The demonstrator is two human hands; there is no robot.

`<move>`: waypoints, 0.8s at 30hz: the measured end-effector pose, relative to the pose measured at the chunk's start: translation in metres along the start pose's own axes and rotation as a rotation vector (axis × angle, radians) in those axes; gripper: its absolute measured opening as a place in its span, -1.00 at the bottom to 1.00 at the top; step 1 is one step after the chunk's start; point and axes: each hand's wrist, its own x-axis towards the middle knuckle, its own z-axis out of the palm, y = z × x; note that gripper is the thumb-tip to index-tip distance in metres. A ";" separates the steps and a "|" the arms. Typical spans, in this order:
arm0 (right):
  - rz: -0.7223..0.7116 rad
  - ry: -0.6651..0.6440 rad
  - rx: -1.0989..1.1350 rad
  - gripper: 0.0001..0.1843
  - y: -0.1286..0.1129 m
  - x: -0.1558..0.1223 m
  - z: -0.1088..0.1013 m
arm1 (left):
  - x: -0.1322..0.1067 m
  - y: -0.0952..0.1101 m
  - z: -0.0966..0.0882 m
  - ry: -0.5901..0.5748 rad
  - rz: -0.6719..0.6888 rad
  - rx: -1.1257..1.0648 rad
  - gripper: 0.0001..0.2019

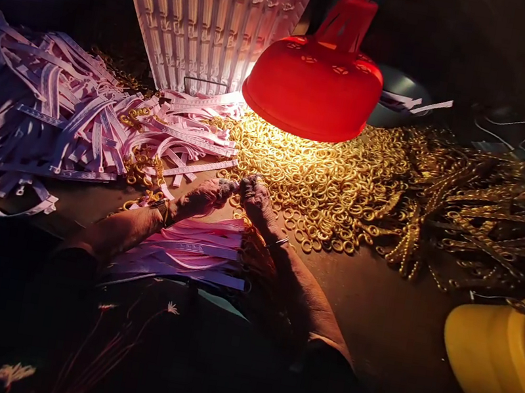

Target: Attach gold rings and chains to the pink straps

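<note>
From the head view, the left hand (202, 197) and right hand (256, 203) curl nearly closed, fingertips meeting at the edge of the gold rings (293, 188); what they pinch is too small to tell. Pink straps (179, 251) drape just below, under a red lamp (314, 78).

A dim piecework workshop: heaps of brass rings (295, 182) and plastic strips (58, 104) under a red lampshade (314, 78).

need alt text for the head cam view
The left hand and right hand meet above a bundle of pale strips, beside a heap of small gold rings lit by a red lamp shade. More strips lie left, gold chains right.
</note>
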 end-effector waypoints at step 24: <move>0.015 -0.418 -0.208 -0.67 -0.072 -0.097 -0.044 | -0.082 0.043 0.017 -0.149 -0.188 0.374 -0.87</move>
